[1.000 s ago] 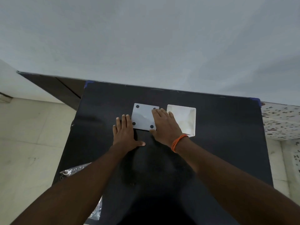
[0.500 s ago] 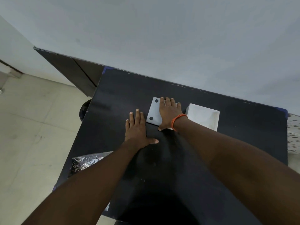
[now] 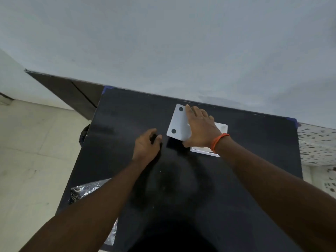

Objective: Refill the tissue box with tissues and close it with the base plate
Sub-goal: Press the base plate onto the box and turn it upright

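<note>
A white square base plate (image 3: pixel 177 122) with black round feet is lifted off the black table (image 3: pixel 127 124) and tilted, its shadow on the table below. My right hand (image 3: pixel 201 129), with an orange wristband, is shut on the plate's right side. Behind that hand lies the white tissue box (image 3: pixel 221 127), mostly hidden. To the left of the plate my left hand (image 3: pixel 146 144) hovers just over the table, fingers curled and holding nothing. No loose tissues are in sight.
A crinkled silver plastic packet (image 3: pixel 85 190) lies at the table's left edge near me. A grey wall rises behind the table. To the left is pale tiled floor and a dark cabinet (image 3: pixel 72 95); a speckled counter (image 3: pixel 316 142) is on the right.
My right hand has gripped the base plate and raised it off the table, tilting it. My left hand has lifted from flat on the table and curled its fingers.
</note>
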